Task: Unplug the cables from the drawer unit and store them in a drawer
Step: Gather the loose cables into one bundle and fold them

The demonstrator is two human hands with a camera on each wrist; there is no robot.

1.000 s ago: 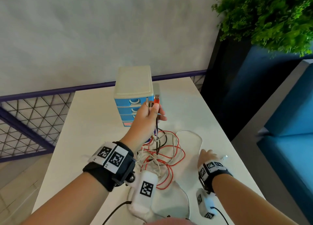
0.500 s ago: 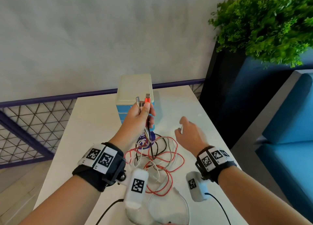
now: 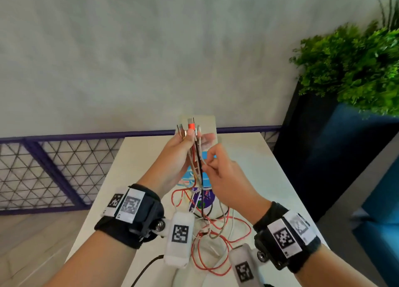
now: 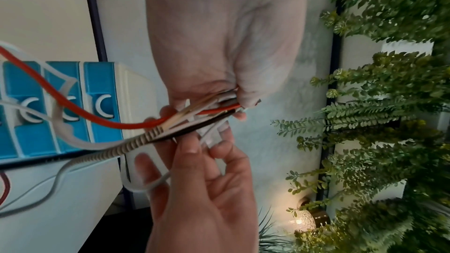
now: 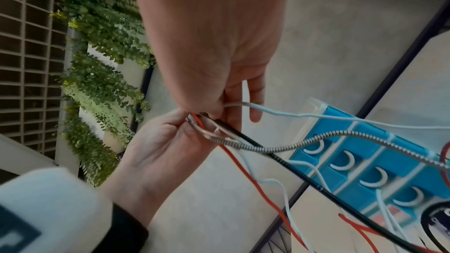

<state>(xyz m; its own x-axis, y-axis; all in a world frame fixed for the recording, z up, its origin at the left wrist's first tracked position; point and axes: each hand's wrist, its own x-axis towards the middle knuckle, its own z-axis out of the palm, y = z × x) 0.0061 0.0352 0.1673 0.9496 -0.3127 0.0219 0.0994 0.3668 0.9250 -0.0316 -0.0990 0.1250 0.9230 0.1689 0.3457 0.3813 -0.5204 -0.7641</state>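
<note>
Above worktop's (image 3: 138, 157) far edge, my left hand (image 3: 172, 157) grips cable bundle (image 3: 197, 155), plugs up; right hand (image 3: 224, 174) pinches white strand. Cables look unplugged; slack tangled near front edge. Left: coil, open drawer unit (image 5: 360, 163), stow.

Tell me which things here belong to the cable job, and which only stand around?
Job: bundle of red, black, white and braided cables; blue-and-cream plastic drawer unit; left hand; right hand.
Around: white table; green leafy plant; purple round sticker.

Left hand (image 4: 219, 45) grips cable bundle (image 4: 207, 113); right hand (image 4: 204, 189) pinches white cable (image 4: 155, 182); drawer unit (image 4: 97, 103) behind.
</note>
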